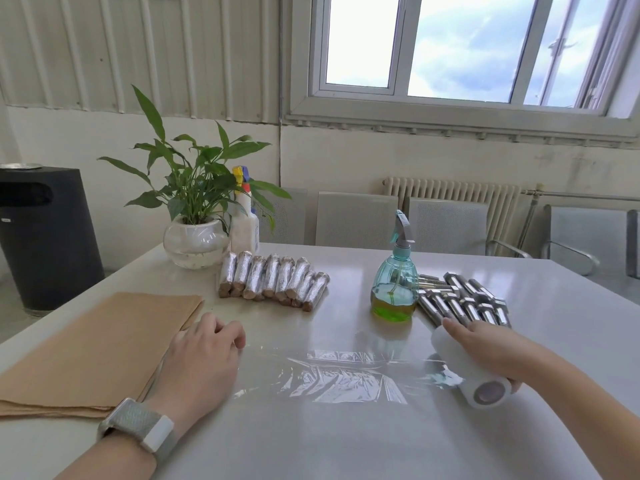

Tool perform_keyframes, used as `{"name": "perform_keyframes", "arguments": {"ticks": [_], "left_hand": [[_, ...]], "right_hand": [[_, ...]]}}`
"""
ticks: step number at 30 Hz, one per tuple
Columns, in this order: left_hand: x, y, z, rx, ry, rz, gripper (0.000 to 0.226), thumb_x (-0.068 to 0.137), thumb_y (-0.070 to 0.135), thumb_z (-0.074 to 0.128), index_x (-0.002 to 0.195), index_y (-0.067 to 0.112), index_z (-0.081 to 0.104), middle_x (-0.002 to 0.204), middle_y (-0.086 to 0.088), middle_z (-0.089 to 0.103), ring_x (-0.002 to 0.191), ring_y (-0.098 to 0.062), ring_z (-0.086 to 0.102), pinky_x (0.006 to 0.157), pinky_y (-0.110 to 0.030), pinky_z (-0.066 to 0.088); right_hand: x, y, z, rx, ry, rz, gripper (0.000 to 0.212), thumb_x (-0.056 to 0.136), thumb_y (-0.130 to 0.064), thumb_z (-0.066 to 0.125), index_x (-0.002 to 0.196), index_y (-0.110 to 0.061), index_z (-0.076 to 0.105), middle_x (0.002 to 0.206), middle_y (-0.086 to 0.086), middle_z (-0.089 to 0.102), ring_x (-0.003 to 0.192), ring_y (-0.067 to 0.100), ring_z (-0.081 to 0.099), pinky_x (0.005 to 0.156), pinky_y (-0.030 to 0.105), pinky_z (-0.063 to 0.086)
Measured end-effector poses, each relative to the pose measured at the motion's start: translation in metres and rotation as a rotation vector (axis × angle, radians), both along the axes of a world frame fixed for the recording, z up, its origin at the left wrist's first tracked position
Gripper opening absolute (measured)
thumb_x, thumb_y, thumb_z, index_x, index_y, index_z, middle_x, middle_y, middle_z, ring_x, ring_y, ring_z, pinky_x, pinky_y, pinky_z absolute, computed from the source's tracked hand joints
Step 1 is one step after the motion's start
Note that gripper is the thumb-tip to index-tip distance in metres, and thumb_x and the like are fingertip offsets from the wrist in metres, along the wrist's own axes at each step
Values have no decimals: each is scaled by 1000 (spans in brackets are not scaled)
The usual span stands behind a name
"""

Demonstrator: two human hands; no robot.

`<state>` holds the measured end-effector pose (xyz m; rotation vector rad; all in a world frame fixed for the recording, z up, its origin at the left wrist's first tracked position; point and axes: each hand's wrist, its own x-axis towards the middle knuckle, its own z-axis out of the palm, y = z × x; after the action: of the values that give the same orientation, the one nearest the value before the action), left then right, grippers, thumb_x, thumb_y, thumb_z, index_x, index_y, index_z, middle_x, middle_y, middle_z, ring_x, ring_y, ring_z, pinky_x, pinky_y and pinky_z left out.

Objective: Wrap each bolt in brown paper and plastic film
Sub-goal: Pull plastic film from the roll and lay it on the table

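My right hand point(485, 351) grips a white roll of plastic film point(474, 382) lying on the table at the right. A clear sheet of film point(339, 375) stretches from the roll leftward across the table to my left hand point(204, 355), which rests on the sheet's left end with its fingers curled under. A stack of brown paper sheets point(93, 344) lies at the left. Several wrapped bolts point(273, 280) lie in a row beyond the sheet. Several bare steel bolts point(464, 301) lie in a heap just beyond my right hand.
A teal spray bottle point(394, 282) with green liquid stands between the wrapped and bare bolts. A potted plant in a glass bowl point(194, 242) and a white spray bottle point(244, 223) stand at the table's far left. Grey chairs point(356, 218) line the far side.
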<state>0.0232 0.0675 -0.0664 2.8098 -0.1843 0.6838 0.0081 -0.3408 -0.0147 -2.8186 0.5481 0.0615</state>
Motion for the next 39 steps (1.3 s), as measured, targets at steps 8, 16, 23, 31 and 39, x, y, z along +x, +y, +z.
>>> {"name": "perform_keyframes", "arguments": {"ticks": [8, 16, 23, 31, 39], "left_hand": [[-5, 0, 6, -33, 1, 51, 21, 92, 31, 40, 90, 34, 61, 92, 10, 46, 87, -15, 56, 76, -31, 34], [-10, 0, 18, -176, -66, -144, 24, 90, 14, 59, 101, 35, 63, 87, 21, 56, 86, -5, 51, 76, -28, 29], [-18, 1, 19, 6, 49, -311, 45, 89, 17, 47, 124, 46, 49, 94, 29, 55, 84, 17, 43, 93, -19, 29], [-20, 17, 28, 64, 298, -385, 63, 88, 25, 51, 141, 50, 29, 119, 35, 38, 116, 10, 37, 104, -20, 27], [-19, 22, 29, 29, 353, -410, 69, 82, 29, 52, 142, 53, 26, 121, 40, 36, 113, 18, 32, 105, -19, 25]], "right_hand": [[-1, 11, 1, -36, 16, 8, 66, 94, -70, 22, 113, -14, 53, 99, 5, 57, 91, 24, 54, 75, 35, 44], [-3, 14, 5, -30, 21, 18, 57, 95, -67, 29, 101, -16, 52, 91, 0, 57, 84, 19, 57, 72, 33, 52], [-8, 13, 6, -18, 2, 21, 59, 97, -63, 29, 114, -13, 56, 113, 8, 62, 96, 25, 55, 77, 34, 46], [-14, 7, 10, 0, -2, 9, 47, 97, -62, 31, 102, -20, 49, 89, 0, 55, 90, 25, 55, 80, 41, 55], [-16, 1, 14, -21, 16, -17, 54, 96, -65, 31, 97, -16, 54, 88, 4, 56, 74, 19, 56, 39, 24, 44]]}}
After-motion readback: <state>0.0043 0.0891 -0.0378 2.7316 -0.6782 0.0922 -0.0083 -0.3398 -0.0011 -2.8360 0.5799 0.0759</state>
